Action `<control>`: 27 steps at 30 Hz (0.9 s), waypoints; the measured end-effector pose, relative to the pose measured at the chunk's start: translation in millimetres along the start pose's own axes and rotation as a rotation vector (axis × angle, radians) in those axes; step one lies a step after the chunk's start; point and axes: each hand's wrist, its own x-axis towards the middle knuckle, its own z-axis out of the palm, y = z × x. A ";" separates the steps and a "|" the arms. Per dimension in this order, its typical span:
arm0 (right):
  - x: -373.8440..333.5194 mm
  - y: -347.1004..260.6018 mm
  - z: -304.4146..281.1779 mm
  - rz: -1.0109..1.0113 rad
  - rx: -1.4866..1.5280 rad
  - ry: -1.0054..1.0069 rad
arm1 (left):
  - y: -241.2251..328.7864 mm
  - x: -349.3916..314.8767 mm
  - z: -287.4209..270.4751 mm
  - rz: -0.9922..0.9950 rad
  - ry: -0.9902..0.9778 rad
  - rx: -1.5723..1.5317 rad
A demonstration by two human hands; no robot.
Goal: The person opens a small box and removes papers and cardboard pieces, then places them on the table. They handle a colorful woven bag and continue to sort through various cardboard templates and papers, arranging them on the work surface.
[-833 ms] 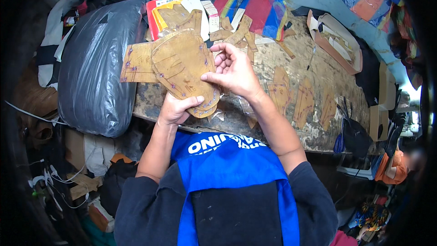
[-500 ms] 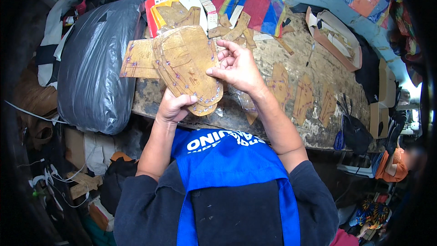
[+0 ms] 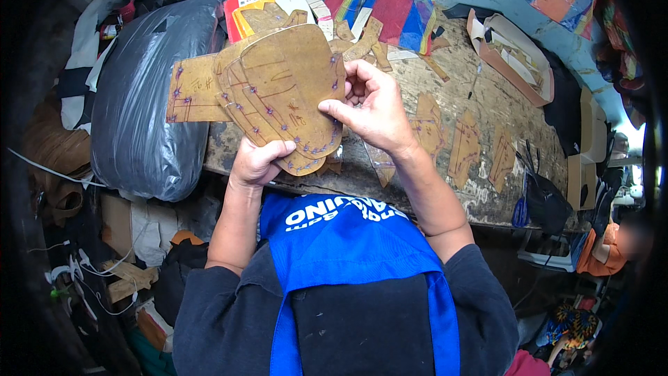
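A fanned stack of brown card pattern pieces [image 3: 278,76], with pen lines and rows of small punched marks, is held up over the near side of the workbench [image 3: 403,87]. My left hand [image 3: 255,163] grips the stack's lower edge, thumb on top. Along the right edge, my right hand [image 3: 376,107] pinches the pieces with its thumb on the face and fingers curled behind. A squarer piece [image 3: 198,88] sticks out at the left of the stack. Right of my hands, similar pattern pieces [image 3: 464,150] lie apart on the bench.
A bulging dark plastic bag [image 3: 156,97] stands at the left. Card scraps [image 3: 363,40], a red and yellow packet [image 3: 245,8] and a striped mesh bag [image 3: 390,0] lie at the back. An open box [image 3: 511,59] holds papers at the right. Another person [image 3: 604,251] is at far right.
The stack has shifted slightly left and up toward me, with its pieces fanned a little wider. My right hand has moved right along with its edge, fingers more curled.
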 end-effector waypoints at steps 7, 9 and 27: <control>2.4 -6.4 -15.4 -0.089 -0.202 0.143 | 10.5 -1.5 4.5 0.024 0.066 0.099; 5.7 -16.3 -48.6 -0.185 -0.214 0.327 | 18.1 -4.1 0.6 0.070 -0.020 0.003; -122.5 14.8 -203.2 -0.084 0.108 0.757 | 32.7 -33.6 -49.0 0.255 0.155 0.067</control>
